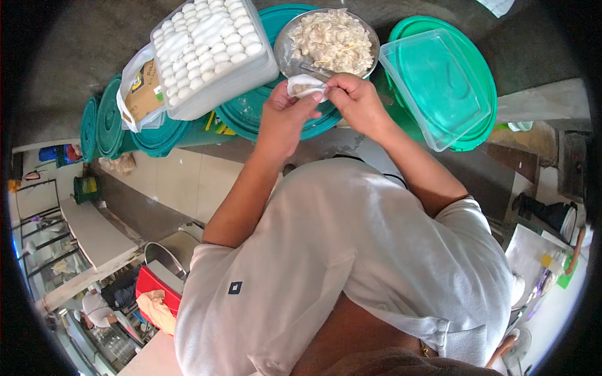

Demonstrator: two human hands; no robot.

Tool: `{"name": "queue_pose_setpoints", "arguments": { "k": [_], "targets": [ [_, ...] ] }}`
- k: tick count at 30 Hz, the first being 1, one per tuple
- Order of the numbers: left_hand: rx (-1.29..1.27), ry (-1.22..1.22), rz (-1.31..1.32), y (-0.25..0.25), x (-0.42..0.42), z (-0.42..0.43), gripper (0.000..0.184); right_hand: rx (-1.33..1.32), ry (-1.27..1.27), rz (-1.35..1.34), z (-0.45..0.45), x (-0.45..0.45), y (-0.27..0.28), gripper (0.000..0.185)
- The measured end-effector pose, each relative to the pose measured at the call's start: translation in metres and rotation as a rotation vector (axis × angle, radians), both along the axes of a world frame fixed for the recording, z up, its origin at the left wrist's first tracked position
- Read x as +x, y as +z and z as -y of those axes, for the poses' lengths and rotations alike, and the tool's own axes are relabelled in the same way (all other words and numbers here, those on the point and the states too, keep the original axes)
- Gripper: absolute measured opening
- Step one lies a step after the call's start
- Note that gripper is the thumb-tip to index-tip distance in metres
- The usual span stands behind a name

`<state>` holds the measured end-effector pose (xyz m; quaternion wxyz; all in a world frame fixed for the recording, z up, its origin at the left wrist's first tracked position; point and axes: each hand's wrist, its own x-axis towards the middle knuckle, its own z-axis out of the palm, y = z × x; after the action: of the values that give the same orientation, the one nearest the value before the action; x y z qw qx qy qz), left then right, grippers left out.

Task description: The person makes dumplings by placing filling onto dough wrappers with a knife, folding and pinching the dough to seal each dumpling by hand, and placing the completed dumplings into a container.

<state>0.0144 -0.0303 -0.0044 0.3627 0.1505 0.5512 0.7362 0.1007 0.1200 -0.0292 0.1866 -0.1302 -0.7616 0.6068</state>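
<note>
My left hand [283, 120] cups a small round of white dough [300, 92] with a bit of pale filling showing inside. The fingers of my right hand [359, 103] are pinched at the right edge of that same dough. Just beyond my hands is a metal bowl [283, 51] heaped with shredded, pale filling [332, 39]. A flat metal utensil [313, 72] rests against the bowl's near side, partly hidden behind the dough and fingers. To the left, a clear plastic container [226, 96] is packed with rows of smooth white dough balls [210, 41].
Green lidded tubs stand under the bowl and container. On the right, a clear plastic lid [439, 88] lies on a green tub lid [480, 119]. A plastic bag with a cardboard box [143, 94] sits left of the container. Another person [97, 308] appears at lower left.
</note>
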Motion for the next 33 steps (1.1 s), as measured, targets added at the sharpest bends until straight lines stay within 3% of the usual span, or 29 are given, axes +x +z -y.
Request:
{"name": "queue_pose_setpoints", "arguments": {
  "k": [3, 6, 8, 9, 12, 21, 23, 27, 30, 32, 33],
  "targets": [
    [-0.046, 0.058, -0.077, -0.001, 0.000, 0.001, 0.025, 0.074, 0.024, -0.073, 0.003, -0.001, -0.002, 0.015],
    [-0.022, 0.122, 0.022, -0.004, -0.003, 0.002, 0.024, -0.051, -0.021, -0.028, 0.006, -0.003, 0.000, 0.011],
    [0.033, 0.105, 0.084, -0.003, -0.003, 0.004, 0.023, -0.311, 0.105, 0.090, 0.004, -0.002, 0.012, 0.018],
    [0.032, 0.104, 0.085, -0.004, -0.004, 0.004, 0.023, -0.312, 0.104, 0.091, 0.005, -0.001, 0.013, 0.018],
    [0.032, 0.090, 0.105, -0.006, -0.004, 0.005, 0.023, -0.268, 0.101, 0.028, 0.007, -0.001, 0.010, 0.014],
    [0.041, 0.074, 0.127, -0.010, -0.004, 0.006, 0.021, 0.196, 0.039, -0.161, 0.005, -0.001, 0.001, 0.010],
    [0.030, 0.078, 0.144, -0.008, -0.004, 0.006, 0.020, -0.165, 0.088, -0.024, 0.006, -0.001, 0.001, 0.011],
    [0.044, 0.036, 0.157, -0.011, -0.005, 0.007, 0.018, -0.250, 0.126, -0.037, 0.009, 0.001, 0.005, 0.012],
    [0.039, 0.019, 0.188, -0.014, -0.006, 0.007, 0.018, -0.044, 0.101, -0.076, 0.006, 0.000, -0.007, 0.011],
    [-0.013, 0.026, 0.172, -0.017, -0.006, 0.007, 0.019, 0.232, 0.083, -0.117, 0.005, 0.001, -0.007, 0.012],
    [-0.014, 0.026, 0.172, -0.017, -0.005, 0.007, 0.019, 0.231, 0.083, -0.117, 0.005, 0.001, -0.006, 0.012]
  ]
}}
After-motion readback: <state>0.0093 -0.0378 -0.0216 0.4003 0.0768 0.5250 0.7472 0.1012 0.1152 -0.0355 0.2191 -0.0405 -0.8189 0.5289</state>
